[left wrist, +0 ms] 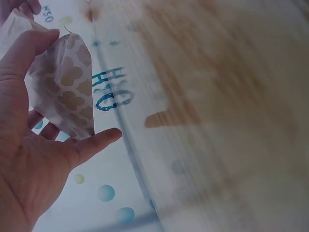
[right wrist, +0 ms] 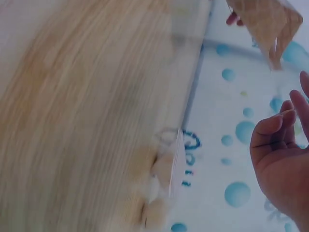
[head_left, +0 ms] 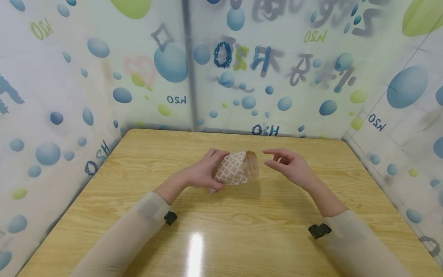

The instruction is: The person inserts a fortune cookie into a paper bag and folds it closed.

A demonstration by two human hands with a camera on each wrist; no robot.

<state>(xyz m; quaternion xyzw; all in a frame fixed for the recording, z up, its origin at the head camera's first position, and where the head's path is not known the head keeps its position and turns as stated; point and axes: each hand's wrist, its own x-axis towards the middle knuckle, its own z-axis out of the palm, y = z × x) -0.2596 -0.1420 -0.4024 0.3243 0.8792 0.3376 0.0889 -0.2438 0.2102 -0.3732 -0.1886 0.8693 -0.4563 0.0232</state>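
Observation:
My left hand (head_left: 204,172) grips a brown paper bag (head_left: 232,170) with a white lattice print, thumb on one side and fingers on the other. The bag is tilted on its side above the table, its open mouth facing right and showing plain brown paper inside. In the left wrist view the thumb of the left hand (left wrist: 41,154) presses the patterned paper bag (left wrist: 70,84). A short gap from the mouth, my right hand (head_left: 293,168) hovers with nothing held, fingers loosely bent. The right wrist view shows this right hand (right wrist: 282,159) below the paper bag (right wrist: 265,26).
A light wooden table (head_left: 221,238) lies under both hands, with a bright light reflection near its front. Behind it and at both sides stand pale walls (head_left: 235,84) printed with blue and green dots and lettering. Dark devices (head_left: 320,231) sit at both wrists.

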